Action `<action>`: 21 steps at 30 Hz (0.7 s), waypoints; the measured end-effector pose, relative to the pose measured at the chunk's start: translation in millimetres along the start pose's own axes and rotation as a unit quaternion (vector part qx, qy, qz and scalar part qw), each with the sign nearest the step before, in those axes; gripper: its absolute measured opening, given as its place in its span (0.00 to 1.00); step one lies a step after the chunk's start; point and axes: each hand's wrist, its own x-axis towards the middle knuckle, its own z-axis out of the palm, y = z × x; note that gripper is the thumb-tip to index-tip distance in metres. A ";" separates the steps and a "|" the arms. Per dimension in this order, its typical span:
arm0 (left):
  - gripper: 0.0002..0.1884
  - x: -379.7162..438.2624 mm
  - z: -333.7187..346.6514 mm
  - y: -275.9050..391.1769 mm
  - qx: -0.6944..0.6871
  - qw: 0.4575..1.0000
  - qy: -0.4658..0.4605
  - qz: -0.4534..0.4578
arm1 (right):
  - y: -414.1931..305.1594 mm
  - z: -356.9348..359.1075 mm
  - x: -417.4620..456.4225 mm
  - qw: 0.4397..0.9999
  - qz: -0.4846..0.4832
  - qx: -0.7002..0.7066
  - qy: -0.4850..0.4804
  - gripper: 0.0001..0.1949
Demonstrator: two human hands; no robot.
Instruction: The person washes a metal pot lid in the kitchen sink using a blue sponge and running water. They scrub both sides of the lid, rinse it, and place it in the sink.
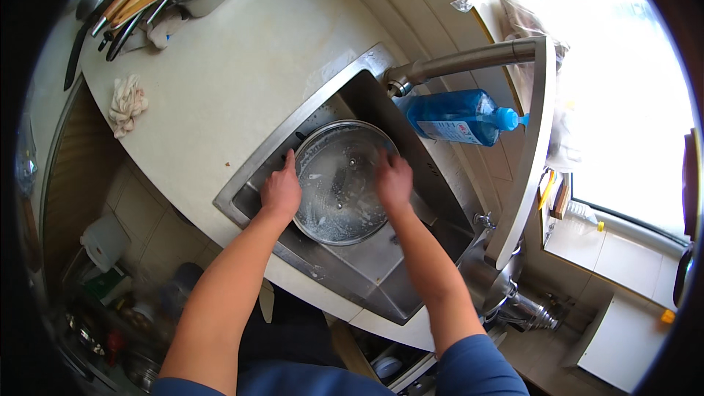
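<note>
A round glass pot lid [341, 187] with a metal rim lies in the stainless steel sink [352, 267]. Soapy foam and water coat it, and two small metal fixings show on its face. My left hand [281, 190] holds the lid's left rim, index finger stretched along the edge. Over the right part of the lid is my right hand [394, 179], blurred, its fingers bent against the glass. Something bluish shows at those fingertips, too blurred to name.
The tap [399, 85] reaches over the sink's far corner. Beside it, a blue dish soap bottle [459, 116] stands by the tiled wall. A crumpled cloth [127, 104] lies on the countertop [231, 82]. Knives and utensils [146, 3] crowd the upper left. A stainless pot [484, 275] is at right.
</note>
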 end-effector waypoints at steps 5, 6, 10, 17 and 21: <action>0.29 0.6 3.2 2.3 -0.018 1.000 0.002 0.011 | 9.8 32.8 -153.4 0.986 -0.132 0.084 -0.054 0.19; 0.28 1.9 5.8 -3.4 -0.021 1.000 0.001 0.003 | -31.8 10.4 -149.4 0.973 -0.135 0.159 -0.095 0.19; 0.26 3.2 4.4 -1.0 -0.028 0.999 -0.014 0.011 | -122.9 20.7 -88.7 0.917 -0.221 0.324 -0.076 0.20; 0.25 16.0 5.4 -13.6 -0.063 0.997 0.001 0.036 | -102.0 19.4 18.9 0.948 -0.192 0.248 0.060 0.22; 0.32 4.7 1.1 -7.0 -0.009 0.998 -0.045 0.034 | -77.6 33.9 -9.2 0.968 -0.063 0.223 0.095 0.23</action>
